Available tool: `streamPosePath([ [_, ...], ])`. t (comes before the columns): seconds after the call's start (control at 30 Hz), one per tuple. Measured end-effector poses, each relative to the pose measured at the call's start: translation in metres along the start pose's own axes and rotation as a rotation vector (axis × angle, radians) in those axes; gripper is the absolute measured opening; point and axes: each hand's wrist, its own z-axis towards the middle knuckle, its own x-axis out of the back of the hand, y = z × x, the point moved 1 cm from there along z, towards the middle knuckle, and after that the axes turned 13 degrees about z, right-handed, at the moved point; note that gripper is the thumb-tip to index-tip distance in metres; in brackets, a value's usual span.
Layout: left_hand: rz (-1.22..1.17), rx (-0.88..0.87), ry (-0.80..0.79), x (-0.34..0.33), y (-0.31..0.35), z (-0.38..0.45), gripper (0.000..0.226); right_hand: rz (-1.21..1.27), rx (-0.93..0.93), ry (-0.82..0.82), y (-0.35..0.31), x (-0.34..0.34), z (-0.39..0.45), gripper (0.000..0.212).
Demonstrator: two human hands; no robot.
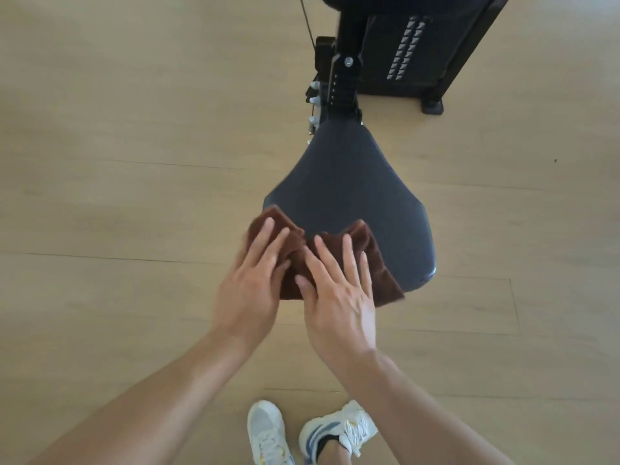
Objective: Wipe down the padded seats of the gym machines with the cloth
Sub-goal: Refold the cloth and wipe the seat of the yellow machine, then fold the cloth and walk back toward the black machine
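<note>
The wiping of this seat is under way: both hands lie flat on the brown cloth (335, 260), which is bunched over the near, wide end of the dark padded seat (349, 196) at the centre of the frame. The left hand (250, 283) presses the left part of the cloth with straight, spread fingers, its fingertips close to the cloth's upper left corner, which juts past the seat edge. The right hand (339, 297) sits just beside it, also with fingers extended and pressing down, so the two hands are close together and neither is curled round the fabric. The narrow far end of the seat, toward the black machine frame (345, 78) in the upper part of the frame, is uncovered, so the next move probably calls for pushing the cloth forward along the pad while keeping pressure even and the fabric from slipping off the rounded edges. The cloth looks soft and plush, a rusty brown, folded into ridges between the hands, with one corner hanging off the seat's lower right. The seat is smooth, grey-black, faintly glossy at its lower right rim. White trainers (308, 431) stand on the pale wood floor (117, 162) at the bottom.
</note>
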Motion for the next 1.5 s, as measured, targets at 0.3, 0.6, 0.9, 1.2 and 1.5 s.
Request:
streamPosePath([
  [0.3, -0.771, 0.669, -0.118, 0.014, -0.013, 0.1, 0.04, -0.106, 0.023, -0.306, -0.021, -0.018, 0.16, 0.048],
  [0.6, -0.72, 0.643, 0.043, 0.007, 0.012, -0.007, 0.024, -0.014, 0.121, -0.149, -0.013, 0.007, 0.036, 0.043],
  [0.9, -1.043, 0.815, -0.288, 0.095, 0.081, -0.108, 0.029, 0.721, -0.587, -0.23, -0.076, 0.104, -0.074, 0.043],
  [1.2, -1.452, 0.598, -0.598, 0.24, 0.114, -0.126, 0.043, 1.546, -0.971, -0.293, -0.119, 0.198, -0.13, 0.072],
  [1.5, -1.244, 0.584, -0.606, 0.247, 0.112, -0.122, 0.056, 1.105, -0.615, 0.198, -0.171, 0.274, -0.123, 0.018],
])
